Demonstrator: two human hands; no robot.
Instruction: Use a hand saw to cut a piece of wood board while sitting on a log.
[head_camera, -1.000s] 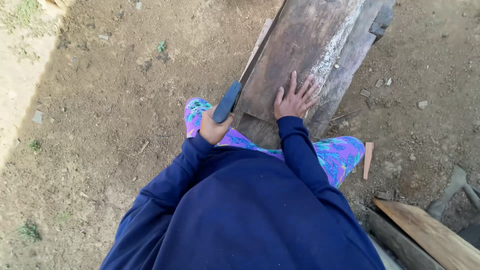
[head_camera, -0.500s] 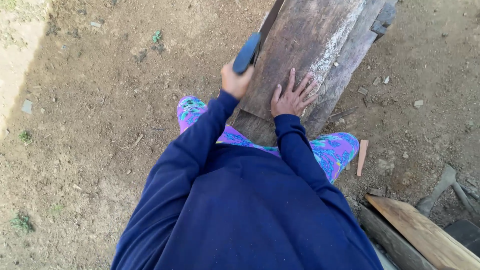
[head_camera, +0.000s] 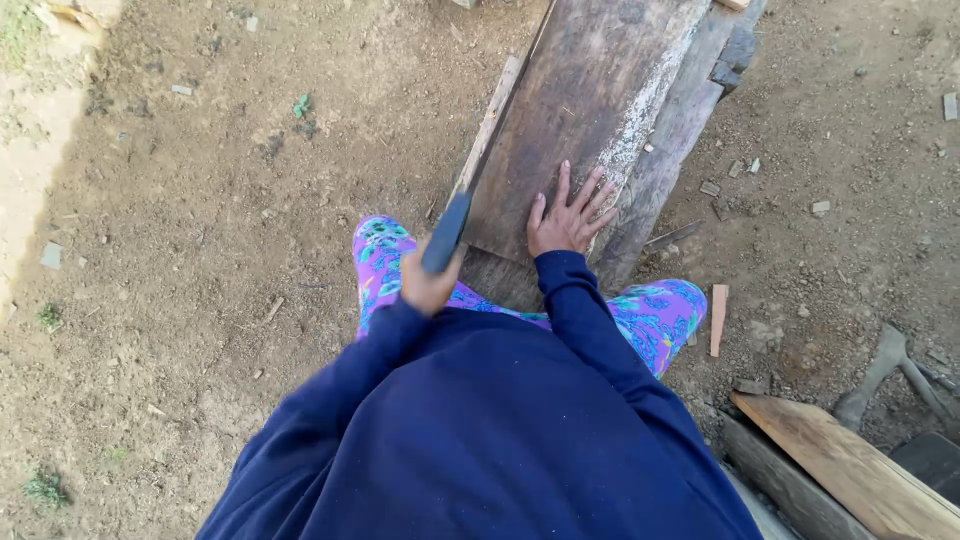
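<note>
Tool blade (head_camera: 497, 120) beyond left hand (head_camera: 428, 285): edge-on, kind unclear. Plank (head_camera: 590, 110) far end beyond right hand (head_camera: 568, 218) cut by top edge.

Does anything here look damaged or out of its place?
The wide dark weathered wooden plank has a whitish, rough strip along its right edge, as if worn. A small pale wood offcut lies loose on the bare soil. Otherwise nothing stands out.

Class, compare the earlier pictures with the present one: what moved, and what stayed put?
The left hand, gripping the dark-handled tool, had swung forward along the plank's left edge and has now drawn back toward the body. The right hand stayed flat, fingers spread, on the plank.
</note>
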